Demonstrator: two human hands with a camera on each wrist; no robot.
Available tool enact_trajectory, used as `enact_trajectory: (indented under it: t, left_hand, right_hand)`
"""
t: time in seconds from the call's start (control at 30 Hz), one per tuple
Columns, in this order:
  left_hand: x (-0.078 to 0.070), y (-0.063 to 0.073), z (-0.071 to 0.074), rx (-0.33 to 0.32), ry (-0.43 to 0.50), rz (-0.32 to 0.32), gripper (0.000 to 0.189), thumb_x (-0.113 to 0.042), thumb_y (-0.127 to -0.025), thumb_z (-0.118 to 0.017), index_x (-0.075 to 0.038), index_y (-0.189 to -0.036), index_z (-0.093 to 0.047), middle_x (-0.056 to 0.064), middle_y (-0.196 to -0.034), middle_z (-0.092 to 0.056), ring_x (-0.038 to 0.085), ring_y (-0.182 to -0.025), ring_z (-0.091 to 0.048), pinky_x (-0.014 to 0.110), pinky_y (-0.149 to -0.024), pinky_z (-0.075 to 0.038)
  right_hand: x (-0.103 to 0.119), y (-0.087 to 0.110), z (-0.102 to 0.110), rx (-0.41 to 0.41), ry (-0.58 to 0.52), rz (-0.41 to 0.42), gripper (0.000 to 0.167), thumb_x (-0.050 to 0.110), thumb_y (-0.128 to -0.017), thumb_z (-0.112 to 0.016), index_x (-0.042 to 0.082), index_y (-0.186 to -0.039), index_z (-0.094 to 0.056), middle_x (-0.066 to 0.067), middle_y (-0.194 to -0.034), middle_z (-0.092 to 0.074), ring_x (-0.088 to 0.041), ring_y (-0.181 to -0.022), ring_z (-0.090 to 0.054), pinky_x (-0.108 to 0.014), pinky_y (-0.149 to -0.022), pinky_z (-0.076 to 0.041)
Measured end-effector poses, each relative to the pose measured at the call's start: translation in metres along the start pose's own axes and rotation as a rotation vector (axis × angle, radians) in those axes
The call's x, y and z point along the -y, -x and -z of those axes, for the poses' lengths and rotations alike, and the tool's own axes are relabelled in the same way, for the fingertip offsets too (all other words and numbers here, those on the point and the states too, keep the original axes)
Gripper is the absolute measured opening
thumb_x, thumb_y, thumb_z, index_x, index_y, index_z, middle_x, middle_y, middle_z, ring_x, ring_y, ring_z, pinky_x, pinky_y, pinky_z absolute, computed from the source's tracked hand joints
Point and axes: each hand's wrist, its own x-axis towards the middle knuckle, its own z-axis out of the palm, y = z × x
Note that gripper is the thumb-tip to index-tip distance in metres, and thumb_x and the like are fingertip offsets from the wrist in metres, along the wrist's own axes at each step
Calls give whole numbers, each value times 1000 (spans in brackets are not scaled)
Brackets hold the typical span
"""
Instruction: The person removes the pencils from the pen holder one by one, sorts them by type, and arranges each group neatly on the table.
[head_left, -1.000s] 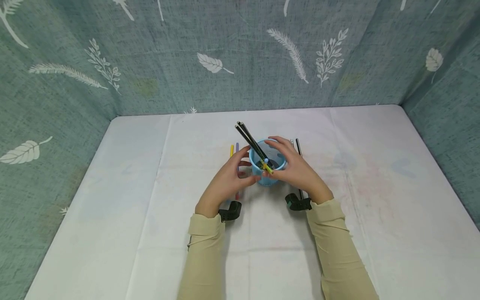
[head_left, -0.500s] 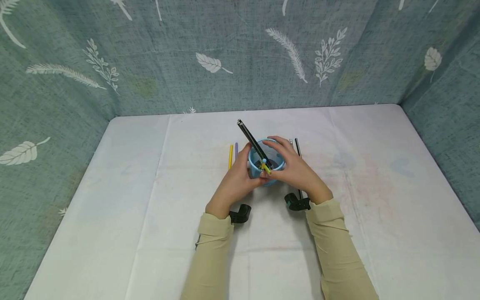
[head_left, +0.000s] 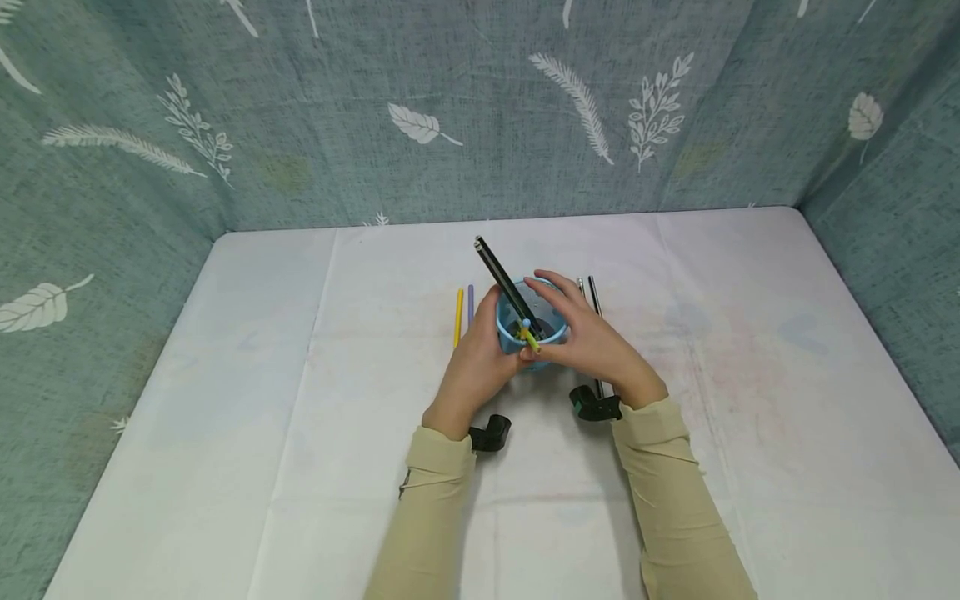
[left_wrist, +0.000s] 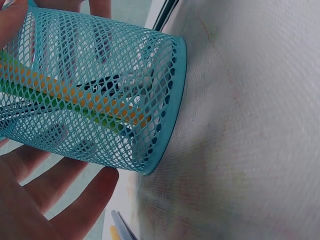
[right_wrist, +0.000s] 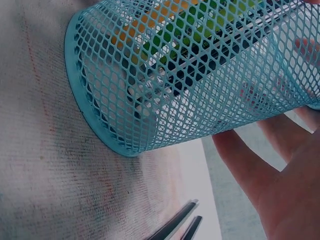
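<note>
A light blue mesh pen holder [head_left: 553, 307] stands between my hands near the middle of the table. My left hand [head_left: 478, 362] holds its left side, and my right hand [head_left: 592, 337] grips the right side, with fingers curved round the rim. Several black pencils [head_left: 501, 275] lean out of the holder toward the back left. A yellow-green pen [head_left: 532, 340] leans over the near rim beside a blue tip. Through the mesh in the left wrist view show an orange pen [left_wrist: 65, 91] and a green pen [left_wrist: 50, 97]. Whether the base touches the cloth is unclear.
Left of the holder lie a yellow pen [head_left: 458, 317] and a purple pen [head_left: 471, 302], partly behind my left hand. Dark pens [head_left: 594, 293] lie on the right, partly covered by my right hand. White cloth [head_left: 225, 417] covers the table; a patterned curtain [head_left: 465, 75] stands behind.
My left hand has moved right and come closer round the holder, covering more of the pens on that side. The black pencils have shifted closer together. My right hand has hardly moved.
</note>
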Motion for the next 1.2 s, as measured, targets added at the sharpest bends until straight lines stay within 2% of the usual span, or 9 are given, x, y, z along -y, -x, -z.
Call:
enact_trajectory:
  t: [0.13,0.27,0.5,0.67,0.77,0.87,1.03,1.1,1.2]
  left_hand:
    - [-1,0,0,-2,-20,14,96,-37,-71,-73,-8,-141,-14,11,-135,-36,20,-118,-41,38,-92,-38]
    - [-2,0,0,8,-14,41,96,-34,-70,-75,-10,-141,-14,9,-135,-36,19,-118,-41,38,-92,-38]
    - [-2,0,0,19,-28,75,95,-33,-71,-74,-12,-142,-14,9,-137,-34,21,-120,-39,40,-92,-37]
    - [-2,-1,0,16,0,84,94,-38,-71,-73,-16,-141,-15,7,-133,-38,20,-116,-42,41,-91,-38]
    - [-1,-1,0,19,39,82,93,-42,-69,-73,-21,-140,-16,3,-129,-41,17,-114,-43,40,-90,-38]
    - [0,-2,0,23,62,89,93,-45,-68,-73,-24,-139,-18,2,-127,-43,16,-114,-44,39,-91,-38]
    - [-1,-2,-1,25,49,101,93,-46,-67,-73,-23,-139,-18,4,-127,-43,17,-114,-44,39,-91,-38]
    - [-1,-2,-1,24,46,94,93,-43,-68,-74,-22,-139,-17,4,-127,-43,18,-113,-44,39,-90,-38]
    - [-1,-2,-1,19,51,77,93,-41,-68,-74,-23,-139,-17,2,-126,-43,18,-112,-45,38,-90,-39]
  right_hand:
    - [-3,1,1,14,-22,29,84,38,-75,-70,31,-142,-20,16,-145,-6,-15,-132,-14,-52,-96,-27]
    - [-5,2,3,25,-47,24,85,34,-75,-71,30,-143,-19,15,-146,-5,-17,-133,-12,-53,-97,-24]
    - [1,5,9,56,-89,-81,83,30,-77,-70,32,-142,-18,8,-147,-8,-17,-133,-8,-51,-98,-23]
    - [21,9,21,72,-185,-108,72,20,-84,-62,18,-143,-20,-2,-146,-14,-23,-132,-16,-51,-99,-23]
    - [30,12,26,14,-215,-115,60,19,-89,-54,12,-141,-25,-7,-143,-24,-26,-128,-25,-47,-99,-26]
    - [32,15,26,-108,-195,-116,49,22,-92,-50,12,-138,-34,-7,-137,-37,-25,-122,-36,-43,-97,-31]
    - [22,10,18,-294,-126,-38,40,24,-91,-52,15,-130,-46,-1,-126,-50,-15,-115,-44,-38,-93,-35]
    - [17,5,12,-324,-102,-2,40,25,-90,-53,15,-129,-47,3,-124,-51,-11,-114,-44,-35,-94,-35]
    - [13,1,3,-325,-63,12,44,30,-89,-54,19,-131,-46,8,-123,-52,-8,-116,-43,-35,-94,-34]
